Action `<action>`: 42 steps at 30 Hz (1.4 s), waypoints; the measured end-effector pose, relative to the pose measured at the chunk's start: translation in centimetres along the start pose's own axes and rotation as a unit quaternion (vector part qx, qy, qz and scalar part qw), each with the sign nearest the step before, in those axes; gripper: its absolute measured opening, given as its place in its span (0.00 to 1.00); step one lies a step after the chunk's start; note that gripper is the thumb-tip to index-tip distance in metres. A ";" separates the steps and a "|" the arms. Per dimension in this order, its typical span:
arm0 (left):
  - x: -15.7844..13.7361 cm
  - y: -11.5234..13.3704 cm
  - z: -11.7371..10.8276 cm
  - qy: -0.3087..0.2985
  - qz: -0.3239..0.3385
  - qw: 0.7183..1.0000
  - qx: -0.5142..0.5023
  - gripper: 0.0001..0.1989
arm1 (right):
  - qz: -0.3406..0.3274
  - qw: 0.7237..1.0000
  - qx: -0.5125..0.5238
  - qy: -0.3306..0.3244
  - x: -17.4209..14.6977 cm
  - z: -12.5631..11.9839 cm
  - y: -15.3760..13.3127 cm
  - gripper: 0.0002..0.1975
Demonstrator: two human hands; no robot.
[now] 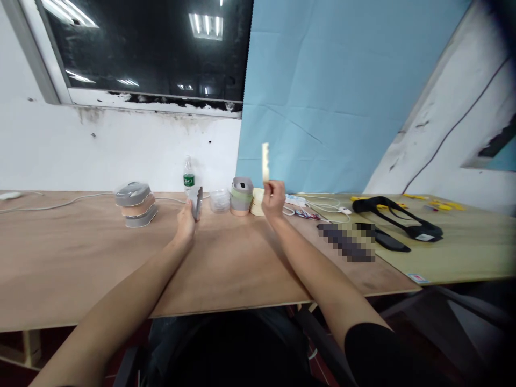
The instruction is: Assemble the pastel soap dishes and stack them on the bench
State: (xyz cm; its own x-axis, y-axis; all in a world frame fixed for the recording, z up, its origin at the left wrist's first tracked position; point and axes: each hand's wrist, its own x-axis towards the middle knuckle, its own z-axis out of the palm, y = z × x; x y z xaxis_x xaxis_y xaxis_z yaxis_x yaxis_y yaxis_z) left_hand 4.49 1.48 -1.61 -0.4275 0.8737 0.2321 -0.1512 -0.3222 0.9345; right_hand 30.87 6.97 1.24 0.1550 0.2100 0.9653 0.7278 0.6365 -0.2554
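Observation:
My left hand (185, 221) is closed on a thin grey piece (197, 203), held upright and seen almost edge-on just above the table. Raised higher, my right hand (274, 199) pinches a cream-coloured strip-like piece (265, 162) with a scalloped edge, slightly blurred. Behind the right hand stands a cream stack (257, 204), partly hidden by it. Beside that is a stack of grey, green and orange pieces (241, 198), with some clear plastic pieces (220, 201) to its left. Farther left, grey and orange-brown pieces with wavy edges form another stack (136, 204).
A water bottle (188, 174) with a green label stands by the wall. White cables (328, 204) run along the table's back. At right lie a black strap-like headset (403, 220), a dark flat object (389, 239), a pixelated patch and yellow pieces (445, 205). The wooden table (234, 269) ends before my lap.

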 end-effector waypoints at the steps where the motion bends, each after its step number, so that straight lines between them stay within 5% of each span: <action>1: 0.0 -0.1 -0.1 -0.004 0.003 1.000 0.011 0.26 | 0.003 0.999 -0.033 0.000 0.1 -0.7 2.0 0.14; 7: 0.0 -0.8 -0.1 -0.040 0.041 0.997 0.046 0.25 | 0.087 0.981 -0.129 -0.117 -2.7 -2.5 8.6 0.15; 14: -0.6 -0.9 0.0 -0.055 0.045 0.996 0.053 0.24 | 0.037 0.977 -0.110 -0.177 -3.0 0.1 8.8 0.15; 20: -0.6 -1.0 0.0 -0.063 0.038 0.997 0.036 0.23 | 0.018 0.972 -0.148 -0.180 -3.4 -0.4 8.5 0.15; 24: -0.2 -1.3 0.0 -0.050 0.027 0.998 0.021 0.22 | 0.026 0.979 -0.140 -0.147 -3.1 -0.9 6.9 0.17; 29: 0.5 -2.3 -0.3 -0.066 0.052 0.996 0.039 0.28 | -0.044 0.982 -0.054 -0.174 -3.2 -0.1 2.5 0.17; 32: 0.4 -2.6 -0.1 -0.104 0.058 0.993 0.007 0.32 | -0.117 0.965 0.030 -0.232 -4.2 0.9 -1.5 0.20; 35: -0.6 -2.5 0.5 -0.173 0.032 0.984 -0.036 0.32 | -0.201 0.920 0.122 -0.313 -5.2 1.9 -5.3 0.23; 38: -2.1 -1.8 1.0 -0.248 0.011 0.968 -0.039 0.31 | -0.199 0.914 0.154 -0.318 -5.3 2.6 -7.8 0.15; 42: -2.8 0.0 0.5 -0.285 0.134 0.946 0.078 0.30 | -0.155 0.936 0.143 -0.282 -3.0 2.9 -8.2 0.16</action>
State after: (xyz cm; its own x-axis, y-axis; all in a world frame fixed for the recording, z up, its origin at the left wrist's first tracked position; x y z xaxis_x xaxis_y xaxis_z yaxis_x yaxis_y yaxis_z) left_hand 6.13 -0.84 -2.11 0.1240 0.8377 0.5319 0.0475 -0.5404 0.8400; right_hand 22.52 3.31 0.22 -0.4707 0.2893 0.8335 0.4579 0.8876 -0.0494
